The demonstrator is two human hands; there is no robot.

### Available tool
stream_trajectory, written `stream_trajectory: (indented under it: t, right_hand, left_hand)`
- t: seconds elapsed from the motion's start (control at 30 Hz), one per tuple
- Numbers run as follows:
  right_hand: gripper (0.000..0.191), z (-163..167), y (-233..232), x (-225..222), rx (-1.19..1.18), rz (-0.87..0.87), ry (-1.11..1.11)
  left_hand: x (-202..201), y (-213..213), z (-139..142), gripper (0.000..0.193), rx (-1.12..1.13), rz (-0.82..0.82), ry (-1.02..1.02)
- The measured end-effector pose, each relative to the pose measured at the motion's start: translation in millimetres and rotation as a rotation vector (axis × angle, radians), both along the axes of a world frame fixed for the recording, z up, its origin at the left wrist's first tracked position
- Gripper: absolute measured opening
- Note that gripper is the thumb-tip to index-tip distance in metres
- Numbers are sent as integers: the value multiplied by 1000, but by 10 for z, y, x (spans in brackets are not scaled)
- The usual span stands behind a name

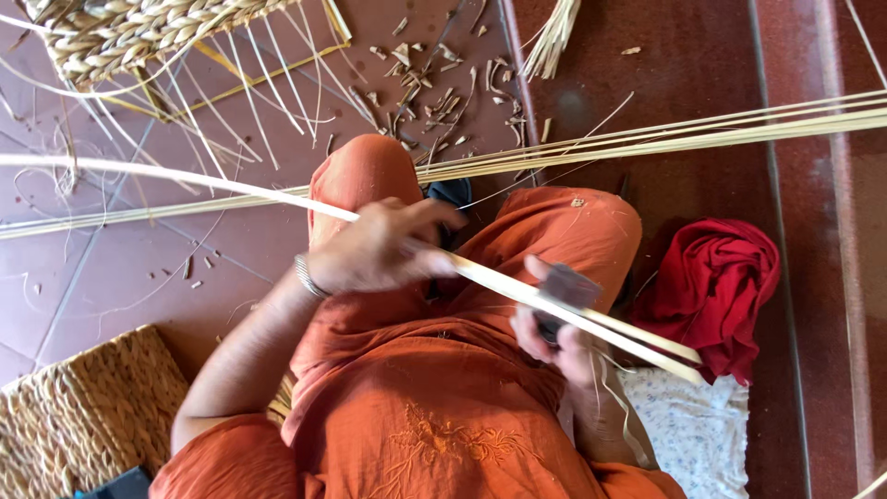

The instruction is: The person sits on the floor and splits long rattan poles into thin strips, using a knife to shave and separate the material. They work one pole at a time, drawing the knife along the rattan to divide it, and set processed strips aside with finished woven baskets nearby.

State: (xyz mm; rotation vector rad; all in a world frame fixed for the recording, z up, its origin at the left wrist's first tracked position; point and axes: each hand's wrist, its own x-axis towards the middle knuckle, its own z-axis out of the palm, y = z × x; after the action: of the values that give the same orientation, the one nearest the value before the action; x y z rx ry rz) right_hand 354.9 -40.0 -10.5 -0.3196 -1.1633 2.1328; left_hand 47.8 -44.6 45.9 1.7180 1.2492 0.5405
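I sit on the floor in an orange garment (434, 407) with my knees drawn up. My left hand (379, 254), a metal bangle on its wrist, is closed around a long pale cane strip (185, 177). The strip runs from the far left across my lap to its split end at the right. My right hand (554, 337) grips a small dark blade tool (568, 286) that presses against the strip just right of my left hand. Thin peelings hang from the strip near my right hand.
A bundle of long cane strips (693, 129) lies across the reddish tiled floor. A half-woven basket (120, 32) is at top left, a woven piece (83, 407) at bottom left. Shavings (425, 83) lie ahead. A red cloth (716, 277) and a white patterned cloth (688, 425) are at right.
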Motion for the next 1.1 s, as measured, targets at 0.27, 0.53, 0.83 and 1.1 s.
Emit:
stream_trajectory:
  t: [0.27, 0.53, 0.83, 1.1]
  right_hand:
    - [75, -45, -115, -6, -32, 4, -38]
    - [73, -296, -220, -28, 8, 56, -193]
    - [72, -27, 30, 337, -132, 2, 160]
    - [74, -5, -78, 190, -89, -8, 40]
  left_hand:
    - [26, -158, -195, 17, 221, 6, -405]
    - [414, -115, -54, 28, 281, 21, -467]
    - [-75, -54, -183, 23, 180, -50, -327]
    - [51, -241, -298, 15, 153, 59, -391]
